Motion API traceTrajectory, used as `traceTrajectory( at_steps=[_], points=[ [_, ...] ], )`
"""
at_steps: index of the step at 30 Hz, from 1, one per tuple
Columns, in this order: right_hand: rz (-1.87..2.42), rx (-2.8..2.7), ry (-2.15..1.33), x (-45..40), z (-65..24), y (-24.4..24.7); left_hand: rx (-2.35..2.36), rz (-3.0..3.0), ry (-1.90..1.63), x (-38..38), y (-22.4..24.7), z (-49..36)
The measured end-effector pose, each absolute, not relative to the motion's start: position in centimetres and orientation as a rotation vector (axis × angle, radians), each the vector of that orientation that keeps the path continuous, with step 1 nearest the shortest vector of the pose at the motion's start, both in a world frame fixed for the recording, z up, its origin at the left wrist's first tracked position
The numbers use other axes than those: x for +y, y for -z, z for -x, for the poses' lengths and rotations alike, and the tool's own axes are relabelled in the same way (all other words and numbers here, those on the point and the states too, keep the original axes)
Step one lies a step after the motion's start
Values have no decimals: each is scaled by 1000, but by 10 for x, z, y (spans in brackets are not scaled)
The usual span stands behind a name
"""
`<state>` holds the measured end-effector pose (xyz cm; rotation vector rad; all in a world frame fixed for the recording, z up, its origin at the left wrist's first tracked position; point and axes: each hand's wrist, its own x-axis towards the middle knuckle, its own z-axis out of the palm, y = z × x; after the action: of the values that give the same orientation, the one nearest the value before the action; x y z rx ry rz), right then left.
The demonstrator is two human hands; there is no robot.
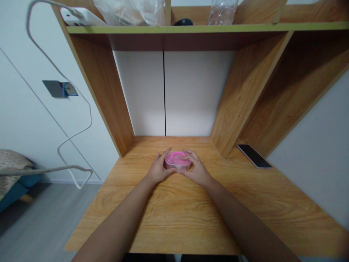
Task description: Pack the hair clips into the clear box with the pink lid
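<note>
A small plastic box (177, 159) with a pink lid, a bright pink handle on top and a clear lower part stands on the wooden desk (174, 218). My left hand (159, 168) wraps round its left side, thumb at the front edge and fingers at the back. On the other side, my right hand (196, 169) grips the box's right end, its thumb near the front clasp. The lid is closed on the box. What lies inside cannot be made out.
A phone (254, 155) lies at the desk's right, near the wall. Above runs a shelf (174, 29) with a plastic bag (133, 12), a clear bottle (223, 12), a dark rounded object (184, 22) and a white power strip (81, 16). A pale cable (91, 112) hangs at the left.
</note>
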<state>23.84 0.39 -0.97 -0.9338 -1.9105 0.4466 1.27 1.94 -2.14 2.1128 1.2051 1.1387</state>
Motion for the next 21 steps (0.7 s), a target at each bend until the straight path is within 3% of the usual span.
traceTrajectory(
  at_steps=[21],
  points=[
    [996, -1965, -267, 11, -230, 25, 1144, -2217, -1161, 24, 22, -12]
  ],
)
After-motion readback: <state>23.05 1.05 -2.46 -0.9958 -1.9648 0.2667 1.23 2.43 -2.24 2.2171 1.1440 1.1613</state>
